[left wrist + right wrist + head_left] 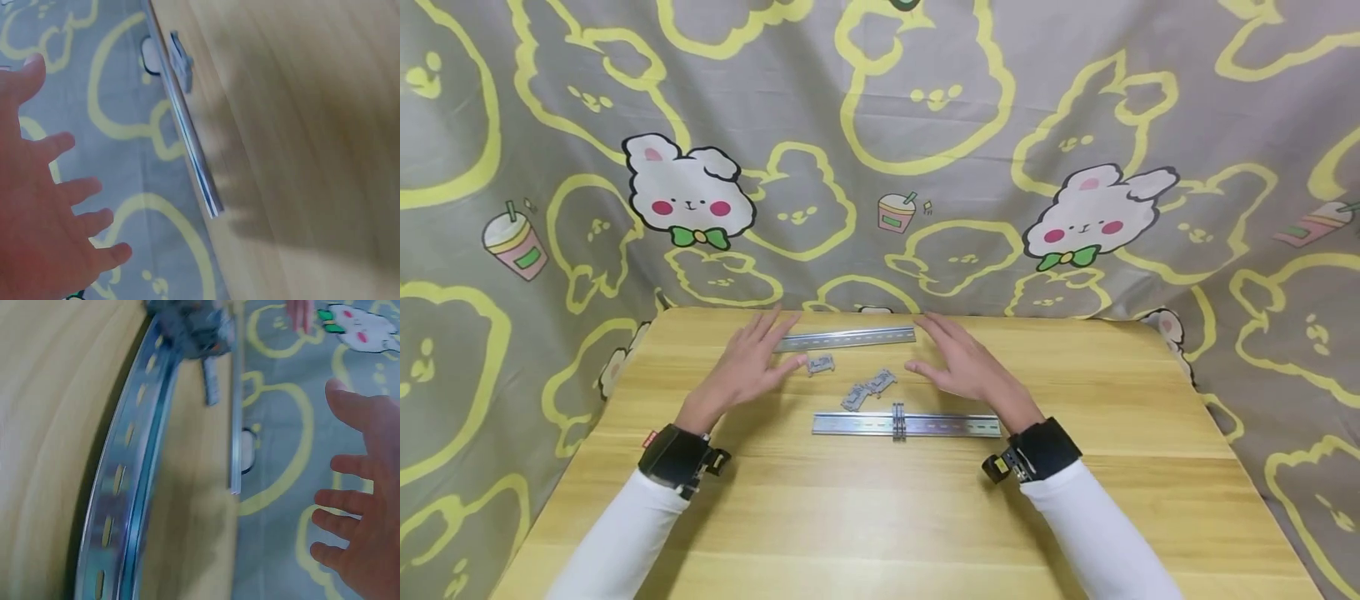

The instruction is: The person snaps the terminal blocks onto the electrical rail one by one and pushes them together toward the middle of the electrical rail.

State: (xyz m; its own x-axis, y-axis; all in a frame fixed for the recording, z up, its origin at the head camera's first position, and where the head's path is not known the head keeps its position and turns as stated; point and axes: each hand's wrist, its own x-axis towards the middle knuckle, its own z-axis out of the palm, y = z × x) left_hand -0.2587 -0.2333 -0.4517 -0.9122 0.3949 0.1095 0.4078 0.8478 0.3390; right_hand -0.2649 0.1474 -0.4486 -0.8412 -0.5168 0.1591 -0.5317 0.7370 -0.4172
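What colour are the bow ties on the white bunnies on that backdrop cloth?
Green with a yellow knot, on each bunny's bow tie; the head view shows it best.

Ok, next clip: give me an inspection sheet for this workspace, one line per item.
Surface: wooden table, bare wood.
Job's things: near rail with a clip mounted on it; far rail by the back edge; loose clips between them.
Clutter: nothing seen.
Grippers: left hand and right hand flat above the table, fingers spread, holding nothing.
Cables: nothing seen.
Surroundings: grey bunny-print cloth behind and beside the table.
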